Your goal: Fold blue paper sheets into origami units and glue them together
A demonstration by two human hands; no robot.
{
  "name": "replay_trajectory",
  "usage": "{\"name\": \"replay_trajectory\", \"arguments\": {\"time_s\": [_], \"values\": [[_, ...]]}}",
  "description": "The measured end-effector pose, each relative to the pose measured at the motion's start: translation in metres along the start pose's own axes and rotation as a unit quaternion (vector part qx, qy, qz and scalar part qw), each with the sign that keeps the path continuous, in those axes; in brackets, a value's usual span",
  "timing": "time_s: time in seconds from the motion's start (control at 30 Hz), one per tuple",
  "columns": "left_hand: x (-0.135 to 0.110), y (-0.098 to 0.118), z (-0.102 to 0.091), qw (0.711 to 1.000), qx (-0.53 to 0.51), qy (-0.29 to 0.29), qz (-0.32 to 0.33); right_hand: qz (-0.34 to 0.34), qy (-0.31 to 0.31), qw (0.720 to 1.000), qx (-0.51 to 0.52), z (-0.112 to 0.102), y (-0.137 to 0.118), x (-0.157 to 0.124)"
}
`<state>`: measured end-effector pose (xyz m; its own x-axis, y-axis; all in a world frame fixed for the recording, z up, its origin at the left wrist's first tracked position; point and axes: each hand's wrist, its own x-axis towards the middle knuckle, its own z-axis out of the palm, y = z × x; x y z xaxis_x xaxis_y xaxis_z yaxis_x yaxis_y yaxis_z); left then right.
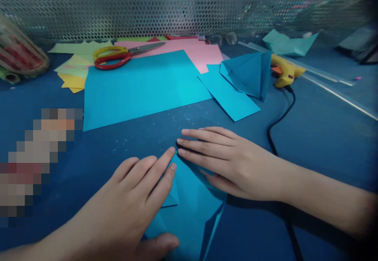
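Both hands lie flat on a folded blue paper (191, 209), which sits on the table (319, 135) just in front of the large blue sheet (141, 87), on the person's side of it.

The left hand (132, 202) presses down with its fingers held straight and close together, the index and middle fingertips reaching toward the paper's pointed top and the thumb resting on its near edge. The right hand (233, 166) comes in from the other side, its fingers also extended and pressed together along the paper's upper right edge. Neither hand pinches anything. The flat palms seem meant to pin the layers down so the creases stay sharp and the piece does not slide.

The folded paper is bright turquoise and tapers to a point between the two sets of fingertips. A small triangular flap shows by the left fingers, and a doubled edge on its right side casts a dark shadow.

Red and yellow scissors (118, 56) lie at the sheet's far edge on pink paper (195, 52). A folded blue cone (251, 73) and a yellow glue gun (285, 71) sit to the sheet's right.
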<state>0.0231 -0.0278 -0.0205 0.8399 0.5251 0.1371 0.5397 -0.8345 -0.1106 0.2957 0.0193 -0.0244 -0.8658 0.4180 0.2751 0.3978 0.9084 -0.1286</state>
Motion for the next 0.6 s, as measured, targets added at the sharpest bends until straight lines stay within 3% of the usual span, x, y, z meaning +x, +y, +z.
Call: {"name": "replay_trajectory", "arguments": {"time_s": [0.6], "values": [[0.001,0.005,0.003,0.998,-0.030,0.013,-0.048,-0.065,-0.021,0.996,0.049,-0.006,0.018,-0.005]]}}
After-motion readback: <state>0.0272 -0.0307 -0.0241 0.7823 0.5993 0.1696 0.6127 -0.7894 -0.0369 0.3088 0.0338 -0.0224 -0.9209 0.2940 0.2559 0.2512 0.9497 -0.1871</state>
